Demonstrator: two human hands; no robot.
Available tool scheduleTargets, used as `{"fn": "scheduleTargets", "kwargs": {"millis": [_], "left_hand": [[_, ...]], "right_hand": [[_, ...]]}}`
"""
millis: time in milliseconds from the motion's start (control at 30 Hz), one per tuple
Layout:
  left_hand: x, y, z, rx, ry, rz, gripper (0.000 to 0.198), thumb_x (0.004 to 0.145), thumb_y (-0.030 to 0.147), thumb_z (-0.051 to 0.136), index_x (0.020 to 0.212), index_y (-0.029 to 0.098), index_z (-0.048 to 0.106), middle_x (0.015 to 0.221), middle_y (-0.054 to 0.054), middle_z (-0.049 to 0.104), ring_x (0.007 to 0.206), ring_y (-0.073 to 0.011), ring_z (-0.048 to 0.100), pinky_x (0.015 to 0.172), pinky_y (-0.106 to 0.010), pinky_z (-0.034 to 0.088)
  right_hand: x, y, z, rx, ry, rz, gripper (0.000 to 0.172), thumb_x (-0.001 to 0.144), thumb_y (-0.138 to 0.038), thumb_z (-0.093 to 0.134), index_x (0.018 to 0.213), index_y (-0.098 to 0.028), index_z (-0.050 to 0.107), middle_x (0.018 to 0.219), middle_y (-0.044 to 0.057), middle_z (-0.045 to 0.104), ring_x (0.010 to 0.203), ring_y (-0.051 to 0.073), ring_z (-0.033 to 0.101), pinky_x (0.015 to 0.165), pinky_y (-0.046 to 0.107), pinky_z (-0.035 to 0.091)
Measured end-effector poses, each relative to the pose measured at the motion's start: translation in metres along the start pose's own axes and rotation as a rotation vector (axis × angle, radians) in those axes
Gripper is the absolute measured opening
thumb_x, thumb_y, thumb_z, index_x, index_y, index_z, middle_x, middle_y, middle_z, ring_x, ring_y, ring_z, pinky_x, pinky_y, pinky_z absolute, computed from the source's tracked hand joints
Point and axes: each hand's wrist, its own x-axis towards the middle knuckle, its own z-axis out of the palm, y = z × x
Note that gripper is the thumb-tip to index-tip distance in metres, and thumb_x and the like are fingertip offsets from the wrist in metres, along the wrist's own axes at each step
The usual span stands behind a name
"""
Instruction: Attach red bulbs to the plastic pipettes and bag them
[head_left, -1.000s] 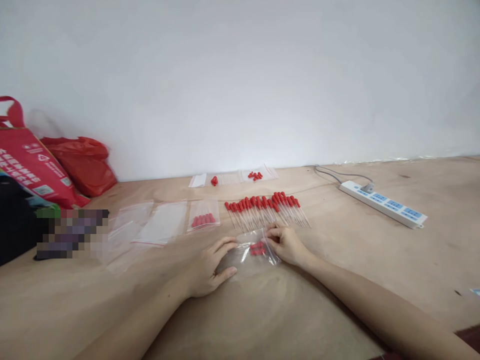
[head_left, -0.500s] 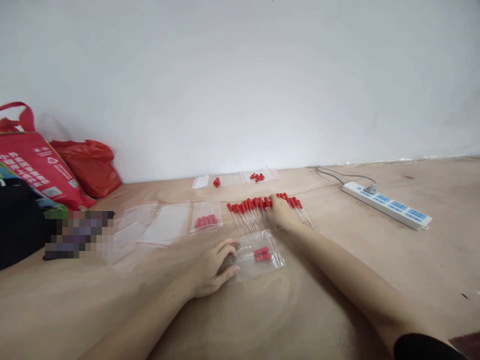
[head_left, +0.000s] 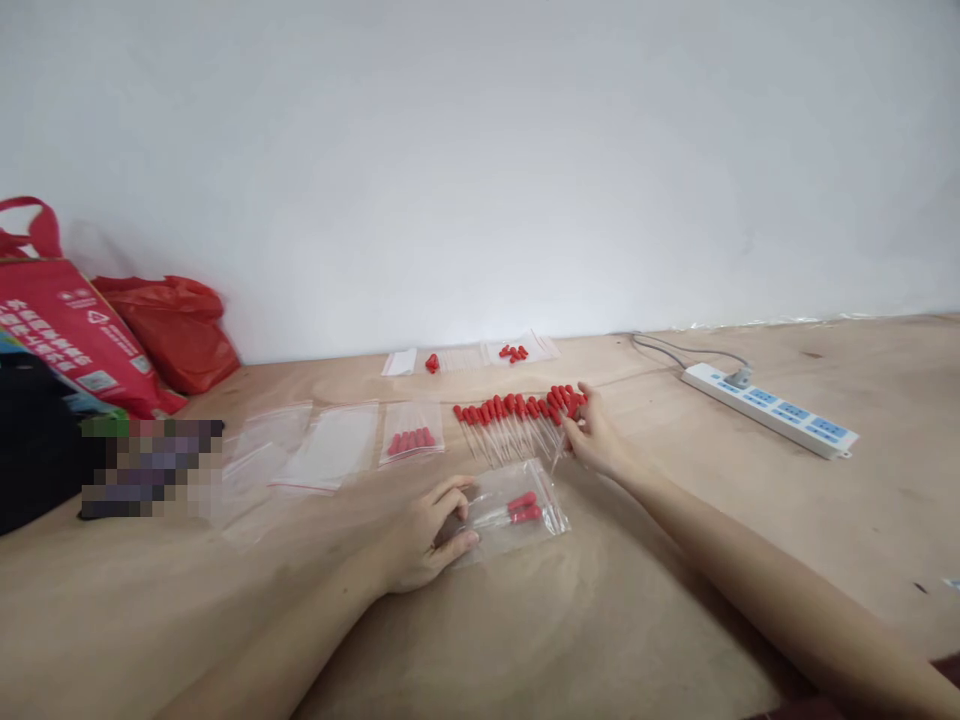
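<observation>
A row of thin clear droppers with red bulbs [head_left: 510, 420] lies on the wooden table. My right hand [head_left: 596, 437] is at the right end of that row, fingers curled round a few droppers there. My left hand [head_left: 427, 535] pinches the open end of a small clear zip bag [head_left: 517, 510] that lies flat in front of me. Two red-bulbed droppers are inside that bag.
A filled zip bag [head_left: 409, 437] and flat clear bags [head_left: 315, 450] lie to the left. More small bags with red bulbs [head_left: 480, 354] sit by the wall. A white power strip [head_left: 772, 415] is at the right, red bags [head_left: 112, 330] at the far left.
My right hand left the zip bag, reached to the middle of the dropper row, then slid to its right end and closed there. My left hand stays on the bag.
</observation>
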Motion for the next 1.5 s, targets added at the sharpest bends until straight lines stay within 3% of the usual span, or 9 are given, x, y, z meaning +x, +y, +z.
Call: {"fn": "scheduleTargets", "kwargs": {"millis": [100,233,367,533,867,1033,1133,1300,1500], "left_hand": [[0.000,0.000,-0.001,0.016,0.003,-0.007,0.009,0.082,0.027,0.046,0.080,0.020,0.040,0.123,-0.010,0.044,0.107,-0.0220,0.048,0.083,-0.035,0.040],[0.000,0.000,0.000,0.027,-0.002,-0.019,0.010,0.082,0.028,0.046,0.080,0.020,0.041,0.125,-0.010,0.043,0.102,-0.0218,0.051,0.082,-0.035,0.041],[0.000,-0.002,0.000,0.027,-0.005,-0.012,0.010,0.082,0.028,0.047,0.085,0.020,0.042,0.126,-0.009,0.043,0.104,-0.0214,0.050,0.084,-0.035,0.041],[0.001,-0.003,0.000,0.031,-0.009,0.003,0.028,0.082,0.029,0.048,0.108,0.022,0.040,0.128,-0.008,0.042,0.112,-0.0218,0.045,0.092,-0.037,0.038],[0.000,-0.004,0.001,0.040,0.005,0.014,0.038,0.083,0.030,0.047,0.119,0.023,0.037,0.128,-0.008,0.042,0.115,-0.0226,0.044,0.095,-0.038,0.037],[0.000,-0.003,0.001,0.045,0.009,0.017,0.037,0.083,0.028,0.047,0.118,0.023,0.037,0.128,-0.008,0.042,0.114,-0.0224,0.044,0.094,-0.038,0.038],[0.001,-0.002,0.000,0.043,0.004,0.023,0.032,0.082,0.027,0.048,0.112,0.022,0.040,0.127,-0.009,0.043,0.113,-0.0219,0.045,0.093,-0.037,0.038],[0.001,-0.002,0.001,0.038,0.005,0.018,0.015,0.081,0.027,0.048,0.095,0.020,0.044,0.124,-0.010,0.044,0.110,-0.0221,0.047,0.088,-0.036,0.040],[0.000,0.000,-0.001,0.020,0.013,-0.002,0.008,0.082,0.027,0.046,0.084,0.020,0.043,0.124,-0.009,0.044,0.105,-0.0222,0.050,0.084,-0.036,0.042]], "right_hand": [[-0.020,0.010,0.002,0.252,0.017,0.095,0.057,0.072,-0.027,0.051,0.120,-0.021,0.022,0.065,-0.005,0.049,0.043,0.011,0.051,0.043,0.025,0.044],[-0.037,0.007,0.014,0.535,0.055,0.246,0.049,0.064,-0.032,0.060,0.102,-0.023,0.029,0.061,-0.008,0.051,0.049,0.012,0.056,0.049,0.026,0.048],[-0.045,0.000,0.020,0.657,-0.061,0.289,0.043,0.063,-0.042,0.063,0.091,-0.022,0.037,0.061,-0.006,0.055,0.055,0.012,0.058,0.057,0.028,0.049],[-0.050,0.004,0.021,0.420,-0.212,0.150,0.031,0.062,-0.042,0.066,0.077,-0.017,0.054,0.061,-0.003,0.054,0.053,0.009,0.050,0.053,0.025,0.043],[-0.054,0.005,0.025,0.251,-0.212,0.018,0.023,0.062,-0.035,0.067,0.071,-0.016,0.056,0.063,-0.002,0.053,0.051,0.008,0.044,0.050,0.023,0.038],[-0.055,0.002,0.020,0.017,-0.322,-0.227,0.013,0.072,-0.027,0.057,0.068,-0.017,0.064,0.088,0.006,0.053,0.079,0.014,0.052,0.071,0.028,0.043],[-0.046,0.003,0.015,-0.020,-0.405,-0.225,0.015,0.074,-0.021,0.051,0.069,-0.016,0.063,0.086,0.006,0.055,0.079,0.014,0.054,0.072,0.028,0.043],[-0.010,-0.002,0.007,-0.206,-0.206,-0.070,0.004,0.070,-0.019,0.053,0.070,-0.016,0.056,0.068,0.001,0.058,0.058,0.011,0.052,0.056,0.023,0.042],[0.036,-0.021,0.033,-0.492,-0.077,0.020,0.022,0.071,-0.018,0.054,0.092,-0.014,0.051,0.082,0.007,0.062,0.079,0.017,0.058,0.070,0.026,0.042]]}}
